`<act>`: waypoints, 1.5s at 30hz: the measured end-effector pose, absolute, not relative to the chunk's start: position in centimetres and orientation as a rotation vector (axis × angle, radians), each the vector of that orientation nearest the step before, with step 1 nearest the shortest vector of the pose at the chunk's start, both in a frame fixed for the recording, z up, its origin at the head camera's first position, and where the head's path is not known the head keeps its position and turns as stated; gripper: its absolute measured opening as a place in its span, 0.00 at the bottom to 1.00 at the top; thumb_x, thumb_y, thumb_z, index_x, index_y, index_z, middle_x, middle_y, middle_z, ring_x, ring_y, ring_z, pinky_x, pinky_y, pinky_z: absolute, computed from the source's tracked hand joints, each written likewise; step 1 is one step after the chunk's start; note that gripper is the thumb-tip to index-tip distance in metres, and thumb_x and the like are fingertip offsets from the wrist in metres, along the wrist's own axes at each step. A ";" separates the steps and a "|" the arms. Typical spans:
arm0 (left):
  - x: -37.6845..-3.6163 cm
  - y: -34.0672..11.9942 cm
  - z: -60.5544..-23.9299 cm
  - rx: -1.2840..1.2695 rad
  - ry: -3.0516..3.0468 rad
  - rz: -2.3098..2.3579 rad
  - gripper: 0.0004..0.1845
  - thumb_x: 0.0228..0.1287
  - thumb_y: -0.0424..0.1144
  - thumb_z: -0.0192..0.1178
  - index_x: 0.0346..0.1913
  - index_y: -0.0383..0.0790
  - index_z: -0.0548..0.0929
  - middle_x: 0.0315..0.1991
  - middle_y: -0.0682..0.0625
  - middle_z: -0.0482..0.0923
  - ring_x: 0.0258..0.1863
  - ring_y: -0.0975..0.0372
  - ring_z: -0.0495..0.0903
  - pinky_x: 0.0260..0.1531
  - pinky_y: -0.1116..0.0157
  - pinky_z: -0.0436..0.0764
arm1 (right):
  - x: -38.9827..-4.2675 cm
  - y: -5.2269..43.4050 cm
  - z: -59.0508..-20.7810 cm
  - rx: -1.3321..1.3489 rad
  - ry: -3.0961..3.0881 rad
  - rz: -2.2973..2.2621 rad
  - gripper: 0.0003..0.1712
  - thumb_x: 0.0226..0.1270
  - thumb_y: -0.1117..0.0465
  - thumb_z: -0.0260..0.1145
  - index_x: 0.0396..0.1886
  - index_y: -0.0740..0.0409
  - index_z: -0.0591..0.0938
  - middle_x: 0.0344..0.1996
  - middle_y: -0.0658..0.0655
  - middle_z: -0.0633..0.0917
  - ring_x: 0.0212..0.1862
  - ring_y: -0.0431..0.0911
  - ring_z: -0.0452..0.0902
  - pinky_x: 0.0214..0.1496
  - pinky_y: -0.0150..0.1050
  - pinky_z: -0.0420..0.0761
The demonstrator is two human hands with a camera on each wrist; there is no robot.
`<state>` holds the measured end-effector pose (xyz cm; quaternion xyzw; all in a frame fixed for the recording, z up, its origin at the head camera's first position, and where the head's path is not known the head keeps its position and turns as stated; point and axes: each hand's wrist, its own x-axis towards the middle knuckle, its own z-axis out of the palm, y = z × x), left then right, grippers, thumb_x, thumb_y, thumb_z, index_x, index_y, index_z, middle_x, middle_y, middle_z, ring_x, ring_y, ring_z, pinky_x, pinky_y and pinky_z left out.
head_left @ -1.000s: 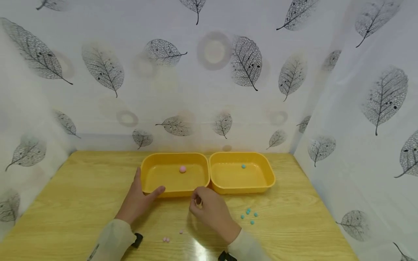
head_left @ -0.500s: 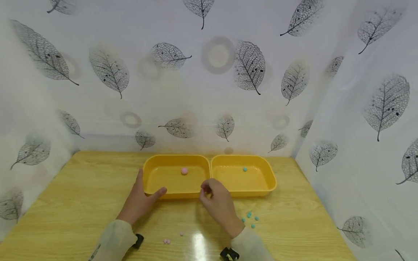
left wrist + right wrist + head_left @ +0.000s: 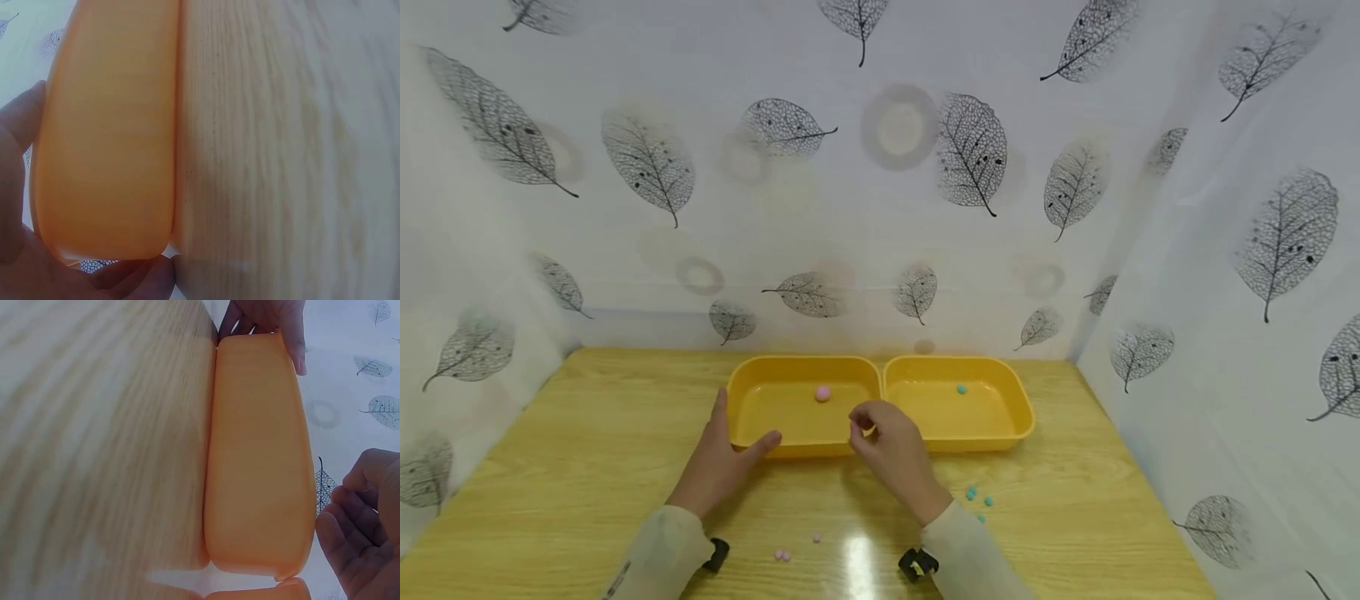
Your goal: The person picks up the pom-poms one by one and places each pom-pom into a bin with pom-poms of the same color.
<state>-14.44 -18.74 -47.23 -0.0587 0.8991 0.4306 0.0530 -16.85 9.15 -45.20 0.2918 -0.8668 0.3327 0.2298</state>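
My left hand (image 3: 721,467) spans the front left corner of the left yellow tray (image 3: 775,450), its thumb along the front rim and its other fingers at the end wall. In the left wrist view its fingers (image 3: 19,115) touch the tray's wall. My right hand (image 3: 895,450) is over the same tray's front right corner, thumb and index finger curled towards each other. Whether something small sits between those fingertips is hidden. One pink ball (image 3: 823,393) lies inside the left tray. A teal bead (image 3: 962,389) lies in the right yellow tray (image 3: 977,444).
Small pink beads (image 3: 782,555) lie on the wooden table (image 3: 625,433) between my forearms. Several teal beads (image 3: 972,492) are right of my right wrist, partly behind the sleeve. A leaf-print curtain (image 3: 820,208) stands behind and at both sides.
My right hand has moved up from in front of the left tray to over its front right corner, shifting right, then slightly back left. The left hand stays at its corner.
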 end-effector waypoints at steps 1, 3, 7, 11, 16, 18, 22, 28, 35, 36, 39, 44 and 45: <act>-14.4 -18.8 -47.2 -0.178 2.732 1.310 0.69 0.65 0.73 0.60 0.80 0.44 0.20 0.82 0.31 0.29 0.80 0.33 0.40 0.75 0.35 0.47 | -17.1 9.0 -45.1 0.810 -2.395 0.910 0.05 0.67 0.67 0.71 0.39 0.54 0.87 0.34 0.47 0.86 0.36 0.38 0.80 0.36 0.29 0.82; -14.4 -18.8 -47.2 -0.177 2.729 1.311 0.69 0.65 0.72 0.60 0.80 0.44 0.19 0.82 0.31 0.29 0.80 0.33 0.40 0.75 0.35 0.48 | -17.6 8.7 -45.0 0.821 -2.415 0.902 0.05 0.66 0.67 0.71 0.39 0.55 0.87 0.33 0.48 0.86 0.36 0.39 0.80 0.36 0.30 0.82; -14.4 -18.8 -47.1 -0.176 2.727 1.308 0.69 0.65 0.72 0.60 0.81 0.43 0.20 0.82 0.30 0.29 0.79 0.33 0.41 0.74 0.34 0.49 | -18.7 8.4 -44.7 0.835 -2.458 0.875 0.04 0.66 0.67 0.71 0.38 0.56 0.86 0.33 0.50 0.86 0.35 0.41 0.81 0.36 0.32 0.83; -14.6 -18.9 -47.0 -0.180 2.721 1.297 0.69 0.64 0.73 0.60 0.81 0.44 0.19 0.82 0.31 0.28 0.80 0.33 0.40 0.74 0.34 0.48 | -19.8 8.3 -44.4 0.854 -2.498 0.801 0.02 0.67 0.64 0.72 0.37 0.56 0.86 0.33 0.49 0.86 0.35 0.41 0.80 0.38 0.32 0.82; -14.7 -19.0 -46.6 -0.183 2.718 1.285 0.69 0.64 0.74 0.58 0.80 0.45 0.18 0.82 0.33 0.26 0.80 0.34 0.39 0.74 0.34 0.47 | -21.1 8.3 -43.7 0.940 -2.475 0.628 0.03 0.67 0.61 0.74 0.35 0.54 0.87 0.32 0.48 0.87 0.35 0.41 0.80 0.38 0.34 0.83; -14.6 -19.0 -46.5 -0.182 2.715 1.285 0.69 0.65 0.74 0.59 0.80 0.45 0.18 0.82 0.33 0.26 0.80 0.34 0.39 0.75 0.34 0.47 | -21.8 8.4 -43.5 0.975 -2.474 0.560 0.03 0.67 0.60 0.74 0.35 0.52 0.87 0.31 0.48 0.86 0.35 0.41 0.80 0.37 0.35 0.82; -14.5 -18.9 -46.5 -0.185 2.710 1.292 0.69 0.65 0.72 0.59 0.80 0.44 0.18 0.83 0.33 0.26 0.80 0.35 0.39 0.75 0.35 0.47 | -23.1 8.5 -43.3 1.034 -2.510 0.496 0.02 0.68 0.62 0.72 0.36 0.51 0.86 0.33 0.46 0.86 0.36 0.41 0.79 0.39 0.34 0.82; -14.5 -18.8 -46.7 -0.198 2.712 1.292 0.69 0.65 0.73 0.59 0.80 0.45 0.18 0.83 0.34 0.27 0.80 0.35 0.40 0.75 0.35 0.48 | -24.4 8.7 -42.9 1.090 -2.545 0.548 0.05 0.66 0.67 0.70 0.39 0.54 0.87 0.35 0.49 0.87 0.38 0.44 0.79 0.45 0.38 0.83; -14.5 -18.8 -46.9 -0.210 2.701 1.296 0.70 0.63 0.74 0.60 0.80 0.46 0.18 0.83 0.34 0.27 0.80 0.35 0.40 0.75 0.35 0.48 | -25.3 9.0 -42.8 1.149 -2.547 0.539 0.03 0.67 0.65 0.71 0.39 0.55 0.87 0.35 0.50 0.87 0.39 0.44 0.80 0.46 0.39 0.82; -14.5 -18.8 -46.9 -0.210 2.697 1.295 0.71 0.62 0.74 0.60 0.80 0.46 0.18 0.83 0.35 0.27 0.80 0.35 0.40 0.75 0.35 0.48 | -25.4 9.0 -42.8 1.159 -2.544 0.528 0.03 0.67 0.65 0.72 0.39 0.54 0.87 0.35 0.50 0.87 0.39 0.44 0.79 0.46 0.39 0.82; -14.5 -18.8 -46.7 -0.207 2.684 1.299 0.72 0.60 0.74 0.63 0.80 0.47 0.17 0.83 0.35 0.27 0.80 0.34 0.40 0.74 0.34 0.49 | -25.6 9.1 -42.9 1.181 -2.531 0.496 0.03 0.67 0.62 0.73 0.39 0.53 0.87 0.34 0.48 0.87 0.38 0.43 0.79 0.43 0.37 0.82; -14.4 -18.8 -46.6 -0.204 2.687 1.311 0.73 0.59 0.74 0.65 0.81 0.47 0.20 0.83 0.34 0.30 0.80 0.34 0.43 0.74 0.34 0.50 | -25.7 9.4 -42.8 1.199 -2.520 0.439 0.02 0.67 0.61 0.73 0.37 0.51 0.87 0.32 0.47 0.86 0.37 0.42 0.79 0.40 0.35 0.82; -14.4 -18.9 -46.6 -0.208 2.689 1.315 0.73 0.58 0.73 0.65 0.81 0.47 0.21 0.83 0.34 0.31 0.80 0.34 0.43 0.74 0.34 0.51 | -25.7 9.4 -42.8 1.200 -2.526 0.437 0.02 0.67 0.61 0.73 0.37 0.51 0.87 0.32 0.47 0.86 0.37 0.42 0.79 0.40 0.35 0.82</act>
